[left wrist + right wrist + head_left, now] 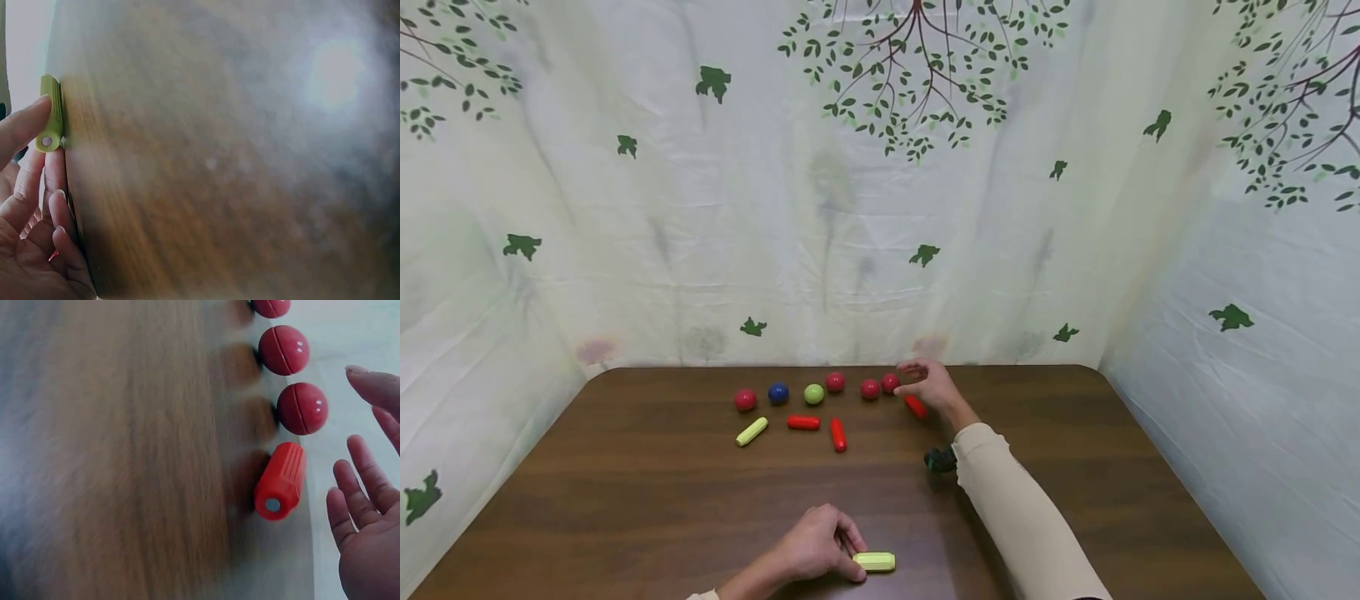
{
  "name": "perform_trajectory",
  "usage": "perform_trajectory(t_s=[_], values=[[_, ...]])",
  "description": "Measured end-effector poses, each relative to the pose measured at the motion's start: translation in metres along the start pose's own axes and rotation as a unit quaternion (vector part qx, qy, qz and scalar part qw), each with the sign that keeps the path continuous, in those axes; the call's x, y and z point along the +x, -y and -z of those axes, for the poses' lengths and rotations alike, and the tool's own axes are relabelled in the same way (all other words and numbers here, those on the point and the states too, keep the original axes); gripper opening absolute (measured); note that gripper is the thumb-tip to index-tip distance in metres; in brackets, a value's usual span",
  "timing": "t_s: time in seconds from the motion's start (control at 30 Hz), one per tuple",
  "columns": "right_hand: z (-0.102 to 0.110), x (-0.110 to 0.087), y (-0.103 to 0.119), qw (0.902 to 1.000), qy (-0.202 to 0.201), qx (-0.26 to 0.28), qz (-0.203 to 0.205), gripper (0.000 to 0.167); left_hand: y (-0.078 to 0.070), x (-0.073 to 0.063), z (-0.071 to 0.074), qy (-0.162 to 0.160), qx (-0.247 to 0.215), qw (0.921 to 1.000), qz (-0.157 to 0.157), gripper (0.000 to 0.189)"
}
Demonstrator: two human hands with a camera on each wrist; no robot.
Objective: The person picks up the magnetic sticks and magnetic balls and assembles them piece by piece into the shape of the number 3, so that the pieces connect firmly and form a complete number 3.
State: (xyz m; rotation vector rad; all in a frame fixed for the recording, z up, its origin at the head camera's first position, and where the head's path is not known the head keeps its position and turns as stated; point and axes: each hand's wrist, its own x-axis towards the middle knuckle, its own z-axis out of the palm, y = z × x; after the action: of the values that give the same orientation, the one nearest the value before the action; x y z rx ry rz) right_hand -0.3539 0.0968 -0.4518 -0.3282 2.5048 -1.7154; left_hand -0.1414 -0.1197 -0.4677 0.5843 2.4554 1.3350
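My left hand point(820, 542) pinches a short yellow-green ridged rod point(880, 562) between thumb and fingers, low over the near part of the table. In the left wrist view, that rod's end shows a pale round spot. Farther back, my right hand point(931, 385) hovers with spread, slightly bent fingers, holding nothing. Beside it are a red ball point(302, 409) and a red ridged rod point(281, 481) with a grey disc in its end. In the head view the hand partly covers that red rod point(916, 407). Another red ball point(870, 389) lies just left of these.
Along the back lie more red balls point(746, 400), a blue ball point(778, 393) and a green ball point(814, 394). In front of them are two red rods point(803, 422) and a yellow-green rod point(752, 432). A dark object point(938, 460) sits by the right forearm. A leaf-patterned curtain point(850, 250) stands behind the table.
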Motion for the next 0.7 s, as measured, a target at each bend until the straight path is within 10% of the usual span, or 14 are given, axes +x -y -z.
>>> perform_trajectory(t_s=[0.7], values=[[-0.014, 0.031, -0.006, 0.9974, 0.047, -0.040, -0.036, 0.035, 0.001, 0.000, 0.000, 0.008, -0.014, 0.9996, 0.023, 0.019]])
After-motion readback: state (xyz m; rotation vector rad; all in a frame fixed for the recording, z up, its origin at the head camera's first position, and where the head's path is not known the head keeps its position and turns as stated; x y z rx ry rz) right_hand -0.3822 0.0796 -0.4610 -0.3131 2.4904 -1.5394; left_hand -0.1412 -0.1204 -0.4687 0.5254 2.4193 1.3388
